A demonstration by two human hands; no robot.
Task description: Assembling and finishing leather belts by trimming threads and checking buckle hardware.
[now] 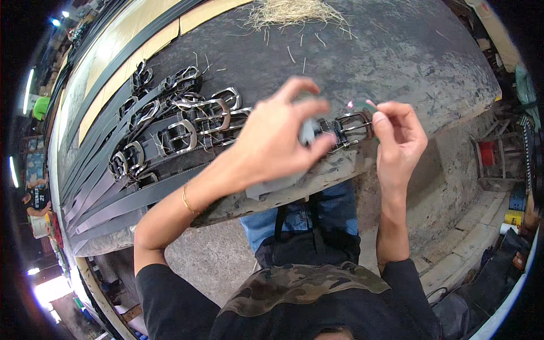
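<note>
Several dark leather belts with silvery metal buckles lie in a fanned pile (pixel 181 136) on the dark worktable (pixel 396 56). My left hand (pixel 277 133) is over the near edge, blurred, its fingers apart. Beneath its fingers shows something pale grey (pixel 307 133), too smeared to name. One belt buckle (pixel 354 129) lies at the table edge between my hands. Beside it my right hand (pixel 396 130) is closed, thumb against fingers, on a thin green piece (pixel 365 105). A small pinkish bright spot is at that piece's left end; what it is I cannot make out.
A heap of straw-like strands (pixel 297 12) lies at the table's far side, with loose bits around it. Long black straps and cardboard (pixel 187 20) stretch along the far left. A person (pixel 37 201) is at the far left. A red container (pixel 486 153) stands low at the right.
</note>
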